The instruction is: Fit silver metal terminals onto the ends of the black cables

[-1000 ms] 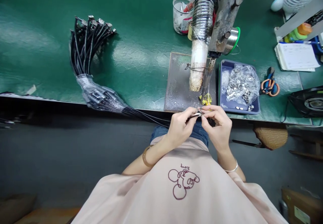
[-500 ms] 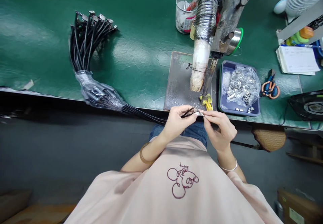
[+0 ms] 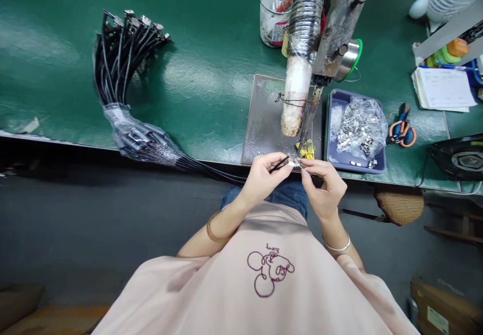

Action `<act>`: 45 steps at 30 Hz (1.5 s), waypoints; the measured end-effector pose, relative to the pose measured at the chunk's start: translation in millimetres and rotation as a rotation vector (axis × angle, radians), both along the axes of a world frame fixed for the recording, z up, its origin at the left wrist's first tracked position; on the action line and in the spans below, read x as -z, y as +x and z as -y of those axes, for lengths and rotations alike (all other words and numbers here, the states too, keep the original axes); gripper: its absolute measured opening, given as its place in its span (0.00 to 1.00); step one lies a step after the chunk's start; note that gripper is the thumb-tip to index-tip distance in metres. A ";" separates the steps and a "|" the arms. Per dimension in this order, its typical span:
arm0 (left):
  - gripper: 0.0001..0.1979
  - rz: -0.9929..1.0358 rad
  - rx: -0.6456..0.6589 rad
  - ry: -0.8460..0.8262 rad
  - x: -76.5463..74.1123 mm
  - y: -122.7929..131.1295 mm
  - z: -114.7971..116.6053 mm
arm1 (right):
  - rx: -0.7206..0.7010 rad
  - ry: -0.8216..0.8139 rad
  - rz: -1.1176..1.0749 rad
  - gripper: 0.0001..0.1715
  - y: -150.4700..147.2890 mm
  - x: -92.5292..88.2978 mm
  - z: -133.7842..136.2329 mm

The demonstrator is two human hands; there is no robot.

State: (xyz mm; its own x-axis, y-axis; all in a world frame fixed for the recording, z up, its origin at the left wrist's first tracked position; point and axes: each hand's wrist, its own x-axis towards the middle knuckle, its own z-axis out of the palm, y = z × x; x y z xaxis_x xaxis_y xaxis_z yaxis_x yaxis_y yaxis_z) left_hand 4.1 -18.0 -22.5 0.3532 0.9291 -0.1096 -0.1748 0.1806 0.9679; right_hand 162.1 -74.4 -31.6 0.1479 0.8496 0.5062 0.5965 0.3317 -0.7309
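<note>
My left hand is closed, thumb and fingers pinching a black cable near its end. Close to it, my right hand has thumb and fingertips pinched at a small silvery metal piece at the cable's end. The piece is too small to make out in detail. Both hands are at the table edge, just below a yellow object on the grey board. The other cables run left into a bundle wrapped partly in clear plastic, with metal connectors at the far ends.
A white-ended flexible hose and a metal arm with a solder wire spool hang over the board. Right of it stand a blue-grey tray of small metal parts and orange-handled pliers. A clear tub stands behind.
The whole view has shifted slightly. My right fingers have spread a little, their tips still at the metal piece; my left hand keeps its pinch on the cable.
</note>
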 end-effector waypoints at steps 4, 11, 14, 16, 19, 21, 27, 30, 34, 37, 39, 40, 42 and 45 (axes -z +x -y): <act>0.09 -0.006 -0.003 0.007 -2.1 2.2 -2.8 | -0.047 0.127 0.098 0.12 3.0 2.2 -3.5; 0.08 -0.070 0.000 -0.008 -4.6 5.5 -6.4 | -0.061 0.218 0.193 0.16 6.1 6.4 -9.7; 0.08 -0.110 -0.004 0.027 -3.9 7.0 -7.4 | -0.029 0.209 0.198 0.16 5.4 7.5 -11.3; 0.08 -0.122 -0.012 0.053 -3.5 7.9 -7.9 | -0.005 0.192 0.188 0.15 4.2 7.6 -12.4; 0.08 -0.139 -0.023 0.086 -2.8 8.2 -8.5 | 0.014 0.167 0.159 0.13 2.5 7.0 -14.4; 0.09 -0.166 -0.029 0.107 -2.5 7.8 -8.8 | 0.018 0.160 0.145 0.12 1.7 5.9 -15.6; 0.11 -0.176 -0.040 0.118 -6.8 7.1 -9.0 | 0.013 0.157 0.139 0.13 0.0 1.3 -16.6; 0.10 -0.154 -0.036 0.117 -9.3 7.2 -9.2 | 0.027 0.145 0.146 0.12 -0.8 0.3 -16.2; 0.09 -0.158 -0.035 0.097 -8.8 7.4 -9.2 | 0.018 0.151 0.134 0.10 -0.6 0.9 -15.5; 0.08 -0.149 -0.025 0.077 -6.6 7.3 -8.9 | 0.003 0.142 0.127 0.10 -0.1 1.6 -15.0; 0.08 -0.150 -0.026 0.070 -5.1 7.1 -8.3 | 0.001 0.136 0.114 0.11 -0.1 1.9 -14.7; 0.08 -0.156 -0.029 0.070 -4.6 6.9 -8.1 | 0.002 0.133 0.107 0.11 -0.1 2.0 -14.6; 0.08 -0.174 -0.029 0.081 -3.8 6.5 -7.6 | 0.006 0.128 0.104 0.11 0.0 2.3 -14.7; 0.07 -0.187 -0.024 0.101 -3.7 6.2 -7.4 | 0.014 0.127 0.125 0.12 0.5 2.5 -15.3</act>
